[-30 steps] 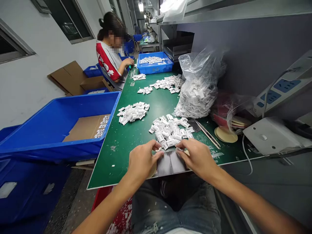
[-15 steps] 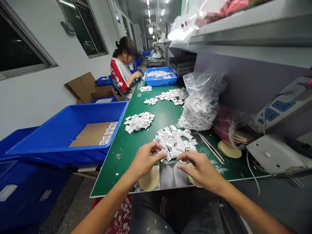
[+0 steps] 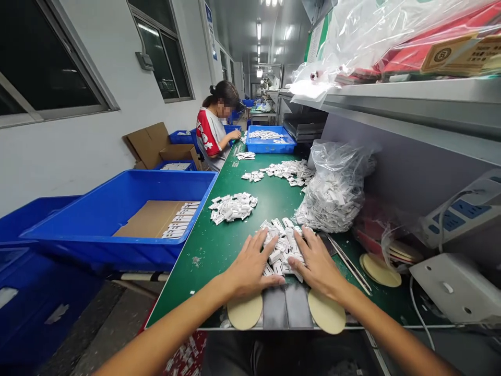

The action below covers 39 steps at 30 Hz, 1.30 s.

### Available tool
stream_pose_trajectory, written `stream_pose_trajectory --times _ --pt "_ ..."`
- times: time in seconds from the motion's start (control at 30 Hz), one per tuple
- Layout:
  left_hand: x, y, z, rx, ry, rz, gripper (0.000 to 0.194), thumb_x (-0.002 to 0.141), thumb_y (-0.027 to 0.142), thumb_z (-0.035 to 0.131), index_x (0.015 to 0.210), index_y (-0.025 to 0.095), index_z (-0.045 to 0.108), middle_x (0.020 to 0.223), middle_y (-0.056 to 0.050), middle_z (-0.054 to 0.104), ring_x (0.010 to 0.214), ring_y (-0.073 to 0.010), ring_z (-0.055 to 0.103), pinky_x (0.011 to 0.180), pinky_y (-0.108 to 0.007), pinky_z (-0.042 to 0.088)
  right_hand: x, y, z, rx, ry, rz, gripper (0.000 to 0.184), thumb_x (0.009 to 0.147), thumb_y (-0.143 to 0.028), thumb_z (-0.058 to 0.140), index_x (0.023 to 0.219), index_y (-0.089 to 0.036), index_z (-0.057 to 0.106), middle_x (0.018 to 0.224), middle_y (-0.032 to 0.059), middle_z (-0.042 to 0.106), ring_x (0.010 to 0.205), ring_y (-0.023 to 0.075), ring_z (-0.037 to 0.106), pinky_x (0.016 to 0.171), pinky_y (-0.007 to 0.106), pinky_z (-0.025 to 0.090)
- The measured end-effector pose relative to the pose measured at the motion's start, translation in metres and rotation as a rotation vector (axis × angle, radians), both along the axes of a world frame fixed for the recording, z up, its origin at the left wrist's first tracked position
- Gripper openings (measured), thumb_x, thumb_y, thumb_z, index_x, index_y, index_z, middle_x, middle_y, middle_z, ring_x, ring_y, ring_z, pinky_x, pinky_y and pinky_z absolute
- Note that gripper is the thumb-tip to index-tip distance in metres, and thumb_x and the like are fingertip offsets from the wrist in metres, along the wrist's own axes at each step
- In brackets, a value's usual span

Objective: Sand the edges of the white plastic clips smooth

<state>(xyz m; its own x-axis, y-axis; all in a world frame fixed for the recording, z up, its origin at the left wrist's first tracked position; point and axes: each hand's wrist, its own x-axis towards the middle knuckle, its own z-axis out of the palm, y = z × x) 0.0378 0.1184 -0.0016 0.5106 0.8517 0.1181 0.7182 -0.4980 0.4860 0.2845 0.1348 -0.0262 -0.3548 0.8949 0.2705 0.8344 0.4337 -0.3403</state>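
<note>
A heap of small white plastic pieces (image 3: 282, 249) lies on the green table (image 3: 211, 250) before me. My left hand (image 3: 254, 261) rests against the heap's left side, palm down with fingers spread. On the right side, my right hand (image 3: 316, 261) lies the same way, its fingers stretched over the pieces. Neither hand grips anything. Just below the hands, two dark grey plates (image 3: 274, 307) sit side by side at the table edge. A round cream pad (image 3: 245, 312) flanks them on the left, and another cream pad (image 3: 327, 312) on the right.
A clear bag of white pieces (image 3: 331, 201) and metal tweezers (image 3: 350, 263) lie to the right. Another pile (image 3: 234, 207) sits farther left. A large blue bin (image 3: 97, 209) stands beside the table; a co-worker (image 3: 215, 125) sits beyond. A shelf (image 3: 410, 96) overhangs the right.
Both hands have gone from curled fingers above the plates to spread fingers laid on the heap, pressing it narrower. The camera view has shifted, showing more of the shelf.
</note>
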Motion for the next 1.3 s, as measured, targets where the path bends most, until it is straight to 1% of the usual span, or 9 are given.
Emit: stream_pose_trajectory --times 0.13,0.33,0.47,0.57,0.7,0.83,0.93,1.1,1.3 --pt "0.004 0.019 -0.014 -0.008 0.037 -0.07 0.101 0.08 0.075 0.056 0.159 0.025 0.017 0.168 -0.018 0.005 0.154 -0.0369 -0.002 0.121 -0.063 0.01 -0.01 0.01 -0.01 -0.028 -0.038 0.013 0.074 0.097 -0.064 0.039 0.156 -0.02 0.033 0.163 0.0175 0.026 0.151 0.0372 0.019 0.118 0.062 0.022" --pt "0.001 0.028 -0.017 0.026 0.035 -0.081 0.103 0.08 0.076 0.056 0.159 0.02 0.02 0.167 -0.021 0.008 0.154 -0.0377 0.002 0.121 -0.062 0.014 -0.017 0.02 -0.003 -0.011 -0.031 0.03 0.073 0.098 -0.063 0.036 0.156 -0.018 0.032 0.162 0.0158 0.029 0.15 0.0309 0.024 0.119 0.053 0.028" --pt "-0.009 0.029 -0.006 0.087 -0.007 -0.043 0.103 0.074 0.079 0.06 0.156 0.023 0.031 0.166 -0.018 0.019 0.153 -0.038 0.017 0.119 -0.058 0.025 -0.018 0.02 0.003 0.027 -0.029 0.016 0.068 0.099 -0.06 0.039 0.154 -0.02 0.036 0.159 0.0152 0.034 0.147 0.0323 0.029 0.117 0.055 0.032" --pt "-0.024 0.043 0.007 0.17 -0.067 0.116 0.073 0.088 0.067 0.054 0.147 0.025 0.045 0.153 -0.014 0.046 0.141 -0.0318 0.042 0.114 -0.052 0.036 -0.024 0.029 0.015 0.075 -0.027 -0.012 0.056 0.102 -0.052 0.038 0.148 -0.022 0.044 0.153 0.015 0.042 0.144 0.0343 0.034 0.115 0.059 0.032" --pt "-0.039 0.08 0.018 0.257 -0.13 0.392 0.035 0.099 0.039 0.051 0.126 0.017 0.06 0.115 -0.01 0.068 0.11 -0.0241 0.063 0.098 -0.048 0.049 -0.062 0.077 0.036 0.071 -0.038 0.058 0.043 0.105 -0.038 0.04 0.144 -0.022 0.046 0.133 0.0125 0.061 0.116 0.0236 0.061 0.1 0.045 0.05" --pt "-0.04 0.102 0.024 0.328 -0.179 0.499 0.032 0.095 0.036 0.061 0.12 0.016 0.061 0.12 -0.009 0.065 0.109 -0.0232 0.063 0.095 -0.048 0.052 -0.117 0.142 0.045 0.026 -0.124 0.201 0.038 0.097 -0.036 0.06 0.132 -0.021 0.056 0.135 0.0101 0.058 0.112 0.024 0.062 0.094 0.047 0.054" --pt "-0.044 0.092 0.029 0.36 -0.227 0.488 0.028 0.094 0.027 0.06 0.121 0.017 0.06 0.119 -0.009 0.065 0.111 -0.0237 0.063 0.097 -0.047 0.051 -0.138 0.172 0.042 -0.044 -0.183 0.238 0.034 0.097 -0.036 0.061 0.126 -0.019 0.059 0.129 0.0094 0.061 0.108 0.0231 0.063 0.091 0.045 0.055" --pt "-0.057 0.051 0.043 0.347 -0.315 0.438 0.033 0.092 0.017 0.056 0.124 0.022 0.059 0.121 -0.007 0.066 0.111 -0.0233 0.062 0.098 -0.042 0.05 -0.131 0.184 0.041 -0.174 -0.058 0.237 0.033 0.097 -0.036 0.061 0.125 -0.019 0.06 0.128 0.0095 0.061 0.107 0.0227 0.063 0.09 0.044 0.055" --pt "-0.051 0.006 0.062 0.257 -0.44 0.407 0.033 0.097 0.027 0.053 0.129 0.026 0.058 0.125 -0.005 0.066 0.099 -0.0179 0.066 0.09 -0.035 0.055 -0.111 0.148 0.069 -0.331 0.431 0.197 0.033 0.097 -0.038 0.061 0.123 -0.017 0.06 0.122 0.0083 0.063 0.101 0.0212 0.065 0.086 0.042 0.056"
